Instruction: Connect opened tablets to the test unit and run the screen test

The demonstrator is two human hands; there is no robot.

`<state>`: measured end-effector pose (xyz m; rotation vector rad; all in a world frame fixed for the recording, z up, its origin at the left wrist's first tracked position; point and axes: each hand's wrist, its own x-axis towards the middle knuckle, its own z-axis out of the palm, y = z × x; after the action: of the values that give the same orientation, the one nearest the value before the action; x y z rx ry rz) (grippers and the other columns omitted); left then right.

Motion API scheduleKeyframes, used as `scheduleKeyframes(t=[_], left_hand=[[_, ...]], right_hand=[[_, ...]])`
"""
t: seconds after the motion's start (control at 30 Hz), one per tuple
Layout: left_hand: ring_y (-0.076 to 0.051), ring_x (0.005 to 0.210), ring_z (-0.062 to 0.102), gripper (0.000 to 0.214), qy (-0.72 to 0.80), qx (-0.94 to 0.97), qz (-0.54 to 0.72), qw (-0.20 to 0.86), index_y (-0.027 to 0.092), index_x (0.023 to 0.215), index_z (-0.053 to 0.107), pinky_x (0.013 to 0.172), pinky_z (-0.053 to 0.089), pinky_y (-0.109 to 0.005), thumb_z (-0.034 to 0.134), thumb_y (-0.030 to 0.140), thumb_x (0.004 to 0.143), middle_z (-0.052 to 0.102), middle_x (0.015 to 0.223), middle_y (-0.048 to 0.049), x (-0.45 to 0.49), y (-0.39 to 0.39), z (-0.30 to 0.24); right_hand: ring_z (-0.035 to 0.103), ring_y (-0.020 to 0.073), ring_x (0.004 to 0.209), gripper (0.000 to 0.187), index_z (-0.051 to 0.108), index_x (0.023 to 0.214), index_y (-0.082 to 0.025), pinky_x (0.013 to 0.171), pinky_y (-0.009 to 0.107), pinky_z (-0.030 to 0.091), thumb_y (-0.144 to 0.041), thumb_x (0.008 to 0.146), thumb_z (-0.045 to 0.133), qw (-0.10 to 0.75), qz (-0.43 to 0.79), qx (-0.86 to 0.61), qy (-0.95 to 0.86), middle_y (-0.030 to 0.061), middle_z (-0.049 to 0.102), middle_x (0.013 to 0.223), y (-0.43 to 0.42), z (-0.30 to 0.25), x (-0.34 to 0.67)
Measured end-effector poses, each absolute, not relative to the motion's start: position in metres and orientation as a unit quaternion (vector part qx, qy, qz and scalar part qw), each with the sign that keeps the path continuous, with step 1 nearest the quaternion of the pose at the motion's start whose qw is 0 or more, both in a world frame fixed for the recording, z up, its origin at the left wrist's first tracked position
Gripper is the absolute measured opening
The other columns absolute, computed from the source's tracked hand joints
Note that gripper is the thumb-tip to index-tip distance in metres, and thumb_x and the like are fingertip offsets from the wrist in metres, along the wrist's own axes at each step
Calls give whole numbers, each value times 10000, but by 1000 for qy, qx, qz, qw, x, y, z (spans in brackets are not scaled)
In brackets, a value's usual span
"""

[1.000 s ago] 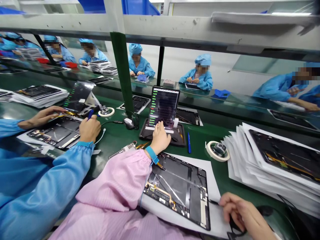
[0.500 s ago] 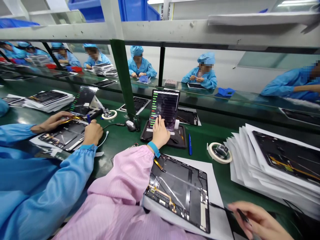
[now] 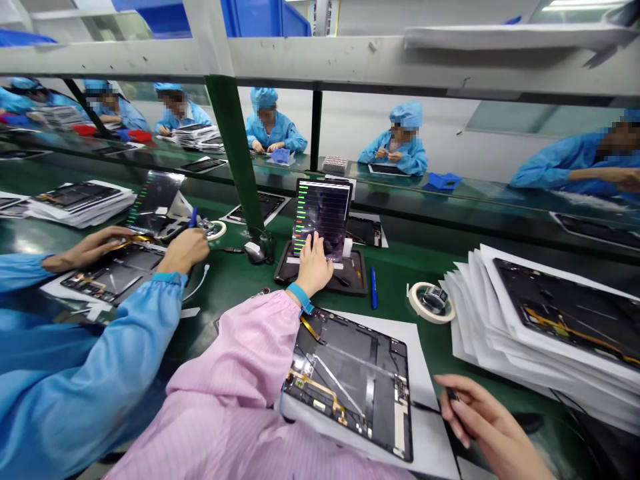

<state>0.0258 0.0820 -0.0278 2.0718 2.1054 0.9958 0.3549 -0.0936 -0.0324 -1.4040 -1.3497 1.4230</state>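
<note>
My left hand (image 3: 315, 268), with a blue band at the wrist, reaches forward with its fingers stretched out against the lower part of an upright screen (image 3: 325, 213). That screen shows rows of green and red bars and leans in a black tray (image 3: 280, 270). Below my left forearm lies an opened tablet housing (image 3: 345, 360) on white paper, its flex cables and boards exposed. A black cable (image 3: 426, 406) runs from the housing's right edge toward my right hand (image 3: 483, 417). The right thumb and fingers are closed on a small black piece (image 3: 452, 395), mostly hidden.
A blue pen (image 3: 374, 288) and a tape roll (image 3: 431, 303) lie right of the tray. Farther right is a stack of papers and housings (image 3: 500, 347). A mouse (image 3: 255, 251) sits beside the green post (image 3: 235, 147). At left, a co-worker's hands (image 3: 183, 250) work on another housing.
My right hand has moved slightly up and left, and the black piece in it has turned. My left hand stays at the screen. The whole view has shifted a little.
</note>
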Motion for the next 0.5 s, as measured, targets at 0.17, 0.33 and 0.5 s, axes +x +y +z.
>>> scheduleKeyframes(t=[0.17,0.33,0.5], left_hand=[[-292,1423,131,645,650,684,330,2,90,1394,300,1134,207,-465,493,180,785,221,1532,-151,31,74,-28],[-300,1420,137,634,657,681,323,0,80,1388,309,1129,214,-459,493,180,789,230,1528,-158,31,74,-22],[-307,1421,129,606,656,683,320,-18,59,1374,325,1131,201,-466,481,182,801,239,1522,-172,32,83,-15]], right_hand=[[598,194,749,399,647,1070,-220,693,295,511,-501,787,614,345,482,-564,-574,70,657,818,-90,-46,363],[627,226,875,415,662,999,-200,779,290,521,-521,737,654,313,414,-589,-619,90,673,953,-87,-54,358],[636,208,836,426,640,1020,-188,757,282,521,-532,771,609,287,367,-601,-650,69,673,917,-90,-65,353]])
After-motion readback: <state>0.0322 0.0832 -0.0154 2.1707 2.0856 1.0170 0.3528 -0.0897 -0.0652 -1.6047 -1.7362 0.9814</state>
